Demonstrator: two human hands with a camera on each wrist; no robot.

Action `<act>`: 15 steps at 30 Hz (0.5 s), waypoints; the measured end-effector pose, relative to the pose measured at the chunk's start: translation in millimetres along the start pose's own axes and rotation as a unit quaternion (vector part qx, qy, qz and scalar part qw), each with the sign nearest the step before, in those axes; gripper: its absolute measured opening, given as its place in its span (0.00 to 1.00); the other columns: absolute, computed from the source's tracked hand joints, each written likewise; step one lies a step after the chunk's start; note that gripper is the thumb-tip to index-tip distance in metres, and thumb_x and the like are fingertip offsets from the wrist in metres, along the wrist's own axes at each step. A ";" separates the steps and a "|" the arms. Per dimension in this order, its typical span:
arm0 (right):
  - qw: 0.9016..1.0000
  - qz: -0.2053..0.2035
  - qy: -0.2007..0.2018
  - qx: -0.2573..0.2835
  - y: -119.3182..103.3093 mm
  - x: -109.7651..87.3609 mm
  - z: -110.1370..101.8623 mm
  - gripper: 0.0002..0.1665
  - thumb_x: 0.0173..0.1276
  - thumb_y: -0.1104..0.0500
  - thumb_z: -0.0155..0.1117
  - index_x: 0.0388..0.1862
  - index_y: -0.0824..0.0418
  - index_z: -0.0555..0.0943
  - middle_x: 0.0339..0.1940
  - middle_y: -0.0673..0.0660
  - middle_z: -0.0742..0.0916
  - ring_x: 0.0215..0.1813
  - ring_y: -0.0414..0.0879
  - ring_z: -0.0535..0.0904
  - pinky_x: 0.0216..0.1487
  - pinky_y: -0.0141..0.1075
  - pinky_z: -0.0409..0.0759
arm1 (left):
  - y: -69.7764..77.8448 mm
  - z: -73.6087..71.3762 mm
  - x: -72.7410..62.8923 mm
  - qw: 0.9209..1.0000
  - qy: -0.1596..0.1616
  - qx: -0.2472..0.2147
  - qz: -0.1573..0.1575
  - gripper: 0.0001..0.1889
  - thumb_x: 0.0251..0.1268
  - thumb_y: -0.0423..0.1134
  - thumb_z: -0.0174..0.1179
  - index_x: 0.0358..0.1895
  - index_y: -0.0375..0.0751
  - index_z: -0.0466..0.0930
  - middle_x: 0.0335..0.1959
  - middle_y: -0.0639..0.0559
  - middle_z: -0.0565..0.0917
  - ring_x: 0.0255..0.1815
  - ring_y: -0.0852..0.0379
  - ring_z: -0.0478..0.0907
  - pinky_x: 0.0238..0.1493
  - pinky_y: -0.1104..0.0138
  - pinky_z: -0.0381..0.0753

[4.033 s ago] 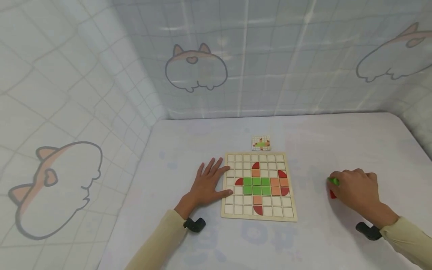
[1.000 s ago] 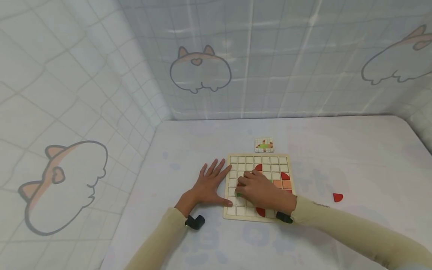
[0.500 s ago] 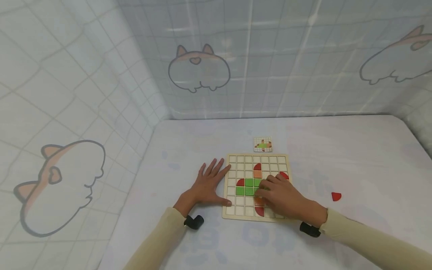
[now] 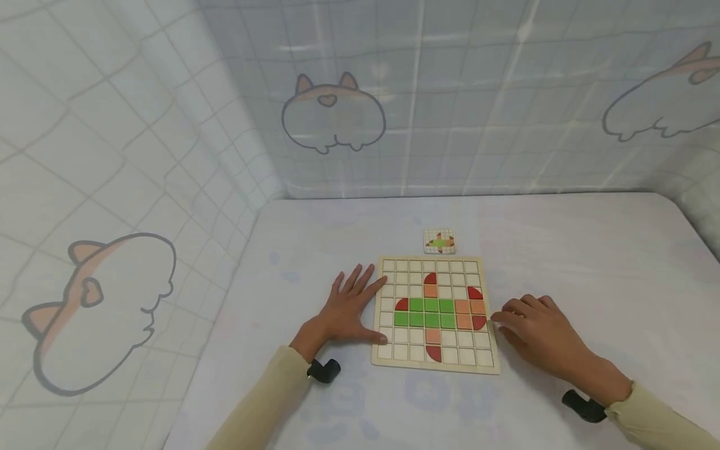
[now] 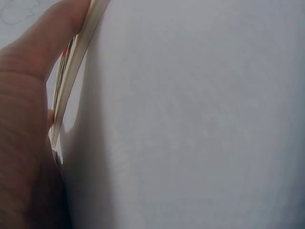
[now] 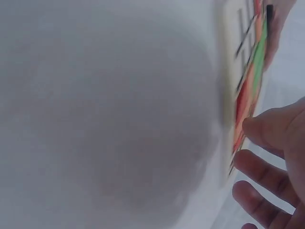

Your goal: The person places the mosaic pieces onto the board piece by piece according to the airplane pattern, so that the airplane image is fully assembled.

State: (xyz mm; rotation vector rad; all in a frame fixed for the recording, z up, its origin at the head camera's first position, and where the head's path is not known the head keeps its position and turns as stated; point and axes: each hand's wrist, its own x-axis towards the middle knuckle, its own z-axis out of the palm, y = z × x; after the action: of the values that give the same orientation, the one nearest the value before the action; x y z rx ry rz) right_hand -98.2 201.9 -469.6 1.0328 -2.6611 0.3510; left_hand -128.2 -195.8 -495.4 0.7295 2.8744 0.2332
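A square wooden grid board [image 4: 475,357] lies on the table. Green square tiles [image 4: 431,305], orange square tiles [image 4: 462,307] and red quarter-round tiles [image 4: 430,279] fill some of its cells. My left hand [image 4: 344,312] is spread at the board's left edge, thumb and index fingertip resting on the rim; the left wrist view shows the thumb [image 5: 35,45] against it. To the right of the board is my right hand [image 4: 540,337], palm down, fingers slightly bent. Between its thumb [image 6: 269,126] and fingers I see nothing held. The loose red tile seen earlier is hidden, likely beneath this hand.
A small pattern card [image 4: 439,241] with a similar coloured figure lies just behind the board. Pale table cloth [image 4: 607,250] surrounds everything. A tiled-pattern curtain [image 4: 450,125] with cartoon animals rises behind and on the left.
My right hand brought a green tile to the lower row's left end, let go, then drew back right off the board. Left hand has stayed in place. The loose red tile went out of sight.
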 end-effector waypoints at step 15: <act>0.989 0.135 -0.047 -0.041 31.3 -56.8 -16.7 0.19 0.42 0.59 0.83 0.36 0.55 0.87 0.35 0.54 0.82 0.34 0.52 0.77 0.31 0.49 0.78 | -0.5 1.3 -0.2 1.000 -0.011 -0.005 -0.009 0.63 0.39 0.85 0.53 0.80 0.63 0.39 0.81 0.53 0.32 0.79 0.49 0.25 0.71 0.44 0.27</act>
State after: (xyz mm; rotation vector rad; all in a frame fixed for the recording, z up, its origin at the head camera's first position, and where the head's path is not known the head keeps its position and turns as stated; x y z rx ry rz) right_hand -76.5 264.9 -476.6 0.6806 -2.8803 0.2471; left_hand -128.0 -196.2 -496.7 0.7005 2.8557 0.2365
